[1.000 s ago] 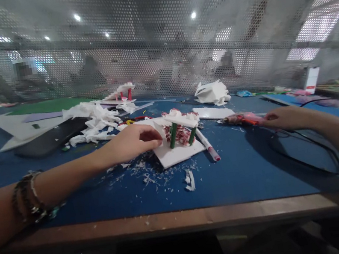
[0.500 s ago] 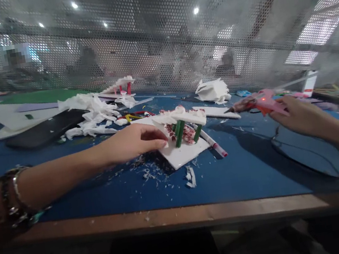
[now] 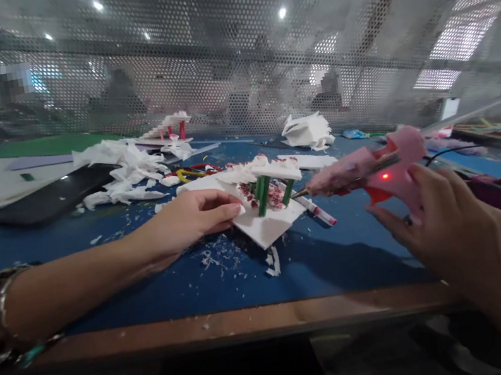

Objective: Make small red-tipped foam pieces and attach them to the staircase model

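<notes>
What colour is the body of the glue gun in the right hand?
Pink; the glue gun in the right hand shows best in the head view.

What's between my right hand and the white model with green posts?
In the head view, the pink glue gun, held in your right hand, spans that stretch, pointing toward the model; a red-and-white tube lies below.

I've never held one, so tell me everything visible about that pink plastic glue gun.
The pink plastic-looking glue gun is held in the right hand above the blue tabletop, tip tilted slightly down. Its stained barrel ends in a narrow metallic tip close to the white model with green posts; contact is unclear. A red light glows on its side, above an orange trigger; a translucent stick projects behind.
</notes>
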A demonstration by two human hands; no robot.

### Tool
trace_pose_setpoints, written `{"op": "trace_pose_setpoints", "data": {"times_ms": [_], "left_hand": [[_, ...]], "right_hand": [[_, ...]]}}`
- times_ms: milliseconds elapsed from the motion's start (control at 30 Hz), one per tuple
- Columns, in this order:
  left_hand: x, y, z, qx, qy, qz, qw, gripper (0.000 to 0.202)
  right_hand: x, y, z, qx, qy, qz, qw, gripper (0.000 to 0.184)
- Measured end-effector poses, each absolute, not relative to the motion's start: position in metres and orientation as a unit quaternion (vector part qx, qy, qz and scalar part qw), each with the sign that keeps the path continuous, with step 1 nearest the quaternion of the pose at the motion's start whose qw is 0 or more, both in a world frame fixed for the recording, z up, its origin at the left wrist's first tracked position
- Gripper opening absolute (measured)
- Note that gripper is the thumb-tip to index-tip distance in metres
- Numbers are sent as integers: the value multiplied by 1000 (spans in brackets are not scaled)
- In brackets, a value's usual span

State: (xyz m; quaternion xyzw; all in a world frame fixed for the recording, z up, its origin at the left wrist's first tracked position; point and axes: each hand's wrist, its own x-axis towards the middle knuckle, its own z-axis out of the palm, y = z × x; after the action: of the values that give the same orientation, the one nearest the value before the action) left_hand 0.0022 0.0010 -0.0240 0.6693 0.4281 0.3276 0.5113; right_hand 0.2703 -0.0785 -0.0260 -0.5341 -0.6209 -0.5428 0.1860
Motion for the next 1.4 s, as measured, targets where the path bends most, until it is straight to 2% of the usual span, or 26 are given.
{"op": "trace_pose_setpoints", "data": {"times_ms": [100,233,467,633,933,1400], "left_hand": [[3,-2,-22,650,429,332,532,16],[3,-4,-19,640,424,336,545,18],[5,-5,-18,651,429,334,530,20],[8,-7,-15,642,429,341,536,15],[9,-9,-11,662,434,330,514,13],[7,-6,-15,662,417,347,518,15]], "right_hand": [[264,-75,-23,-448,-616,-632,140,44],[258,-67,-14,-368,-612,-686,140,41],[256,-58,-6,-344,-624,-689,132,44],[256,-57,-8,-353,-617,-694,116,37],[255,-61,-12,-380,-669,-631,100,29],[253,-58,-10,-352,-629,-687,94,22]]}}
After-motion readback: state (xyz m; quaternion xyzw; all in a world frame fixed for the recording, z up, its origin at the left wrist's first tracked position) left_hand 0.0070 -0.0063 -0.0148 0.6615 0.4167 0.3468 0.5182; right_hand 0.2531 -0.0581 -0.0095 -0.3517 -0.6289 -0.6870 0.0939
